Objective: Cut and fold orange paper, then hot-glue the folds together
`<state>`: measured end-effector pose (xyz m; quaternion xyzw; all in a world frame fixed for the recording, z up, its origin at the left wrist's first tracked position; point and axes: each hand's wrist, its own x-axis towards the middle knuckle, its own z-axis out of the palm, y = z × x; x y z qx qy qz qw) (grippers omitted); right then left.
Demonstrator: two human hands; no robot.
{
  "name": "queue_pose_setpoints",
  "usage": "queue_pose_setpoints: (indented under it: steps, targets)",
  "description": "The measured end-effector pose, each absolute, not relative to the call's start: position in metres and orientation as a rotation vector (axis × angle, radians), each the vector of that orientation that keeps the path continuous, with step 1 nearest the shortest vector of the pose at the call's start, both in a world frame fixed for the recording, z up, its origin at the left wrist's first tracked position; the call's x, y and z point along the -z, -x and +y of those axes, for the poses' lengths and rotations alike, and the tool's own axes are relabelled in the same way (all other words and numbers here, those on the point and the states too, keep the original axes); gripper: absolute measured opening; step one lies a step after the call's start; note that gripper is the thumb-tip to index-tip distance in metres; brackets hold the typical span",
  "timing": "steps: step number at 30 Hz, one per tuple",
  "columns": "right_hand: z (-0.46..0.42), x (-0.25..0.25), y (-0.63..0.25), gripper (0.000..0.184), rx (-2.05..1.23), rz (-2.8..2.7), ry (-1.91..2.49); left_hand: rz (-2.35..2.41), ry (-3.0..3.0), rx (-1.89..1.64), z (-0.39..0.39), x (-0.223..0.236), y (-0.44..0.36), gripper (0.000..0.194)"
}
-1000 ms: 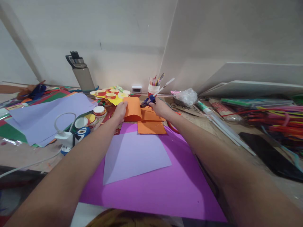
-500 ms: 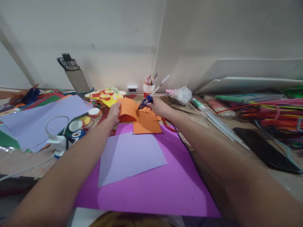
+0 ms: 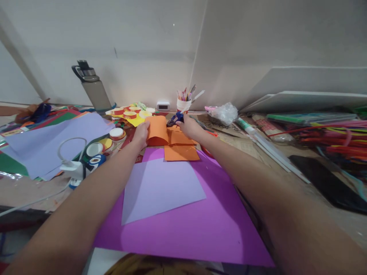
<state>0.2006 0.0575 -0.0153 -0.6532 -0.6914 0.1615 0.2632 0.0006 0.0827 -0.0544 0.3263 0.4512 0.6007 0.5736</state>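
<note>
My left hand (image 3: 141, 136) is closed on the left edge of a curved orange paper (image 3: 157, 130), which bows upward. In my right hand (image 3: 189, 127) is a blue hot glue gun (image 3: 175, 119), its tip pointing left close to the curved paper's right edge. Flat orange pieces (image 3: 181, 153) lie beneath and beside it. They overlap the far edge of a large purple sheet (image 3: 183, 236), and a lilac paper (image 3: 162, 191) rests on that sheet nearer to me.
Paper rings on yellow paper (image 3: 134, 120) stand behind my left hand. A bottle (image 3: 96, 89) and a cup of pens (image 3: 184, 104) are near the wall. Lilac sheets (image 3: 57, 141) and a charger (image 3: 73, 168) lie left; a phone (image 3: 327, 183) and pipe cleaners (image 3: 341, 141) lie right.
The glue gun has turned from pointing down-left to nearly level, and its glue stick now leans lower. The curved orange paper is still in my left hand. The whole view has shifted slightly.
</note>
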Motion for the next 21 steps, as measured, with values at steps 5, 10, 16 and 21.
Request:
queue_pose_setpoints:
  steps: [5,10,16,21]
  targets:
    - [0.027,0.009,-0.215,0.026,-0.512,-1.869,1.767,1.021,-0.823,-1.389,0.085,0.057,0.001,0.020]
    - [-0.003,-0.001,-0.222,0.021,-0.620,-1.959,1.731,1.029,-0.879,-1.389,0.085,0.057,0.002,0.022]
    - [-0.012,-0.008,-0.226,0.018,-0.501,-2.034,1.751,1.014,-0.875,-1.372,0.083,0.056,0.001,0.021]
    - [0.000,0.000,-0.219,0.028,-0.389,-1.983,1.807,1.042,-0.877,-1.365,0.083,0.056,0.001,0.022]
